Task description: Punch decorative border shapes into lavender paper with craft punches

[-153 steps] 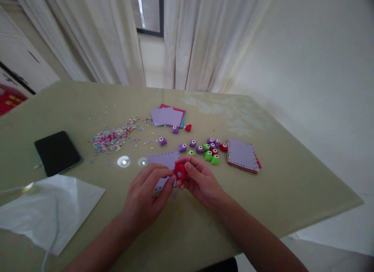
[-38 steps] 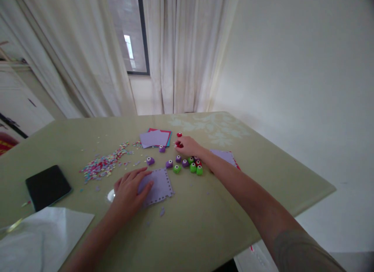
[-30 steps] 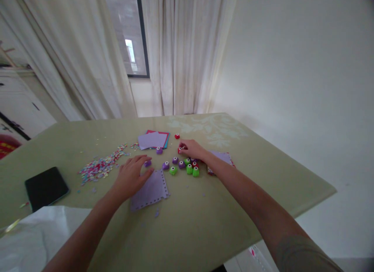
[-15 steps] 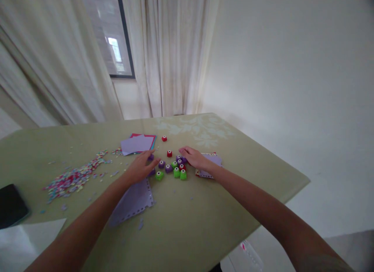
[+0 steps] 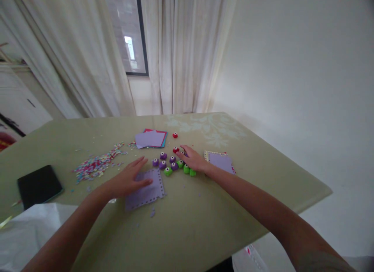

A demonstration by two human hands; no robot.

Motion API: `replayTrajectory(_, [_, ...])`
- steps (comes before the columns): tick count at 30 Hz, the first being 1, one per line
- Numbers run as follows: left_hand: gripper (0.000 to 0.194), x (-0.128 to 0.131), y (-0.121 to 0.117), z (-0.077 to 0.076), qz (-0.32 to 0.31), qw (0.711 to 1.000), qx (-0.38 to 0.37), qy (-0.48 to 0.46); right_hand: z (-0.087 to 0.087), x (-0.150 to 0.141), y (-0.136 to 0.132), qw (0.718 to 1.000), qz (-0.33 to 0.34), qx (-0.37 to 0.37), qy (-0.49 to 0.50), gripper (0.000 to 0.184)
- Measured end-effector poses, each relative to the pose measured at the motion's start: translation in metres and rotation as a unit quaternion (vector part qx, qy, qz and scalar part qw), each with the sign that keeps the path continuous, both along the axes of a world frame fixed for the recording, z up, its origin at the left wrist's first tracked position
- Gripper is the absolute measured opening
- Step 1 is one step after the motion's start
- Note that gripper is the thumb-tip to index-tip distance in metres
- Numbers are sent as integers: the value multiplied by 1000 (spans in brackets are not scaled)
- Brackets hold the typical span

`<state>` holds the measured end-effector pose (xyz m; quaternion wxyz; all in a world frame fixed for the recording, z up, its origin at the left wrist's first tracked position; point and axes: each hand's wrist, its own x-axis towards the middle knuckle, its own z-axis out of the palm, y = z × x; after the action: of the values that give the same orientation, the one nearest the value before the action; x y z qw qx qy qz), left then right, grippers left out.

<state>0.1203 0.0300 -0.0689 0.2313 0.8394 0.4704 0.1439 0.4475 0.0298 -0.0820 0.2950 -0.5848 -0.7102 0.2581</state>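
The tabletop (image 5: pixel 181 233) extends to a slanted edge well right of the right hand (image 5: pixel 193 159). Palm down, the left hand (image 5: pixel 126 181) spreads wide over the purple sheet (image 5: pixel 150 189); the right, loosely parted, partly covers the punches (image 5: pixel 174 166).

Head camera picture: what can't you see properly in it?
All in the head view:
Parts of some eyed blocks: behind the right hand.
Part of the purple sheet: behind the left hand.
White sheet: cut off by the left edge.
Paper bits: shapes too small.
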Motion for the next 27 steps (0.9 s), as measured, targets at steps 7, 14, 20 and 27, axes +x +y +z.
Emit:
replayTrajectory(7, [97, -14, -79, -7, -72, 988, -47, 130, -10, -21, 17, 999, -16, 25, 31, 51])
replayTrajectory(14, [103, 21, -76, -11, -68, 997, 20, -5, -11, -40, 16, 996, 4, 42, 73, 45])
replayTrajectory(20, [109, 62, -15, -17, -10, 990, 138, -16, -19, -44, 5, 992, -61, 61, 90, 55])
replayTrajectory(27, [99, 90, 8, -34, -75, 988, 135, -20, -20, -66, 5, 990, -73, 66, 97, 46])
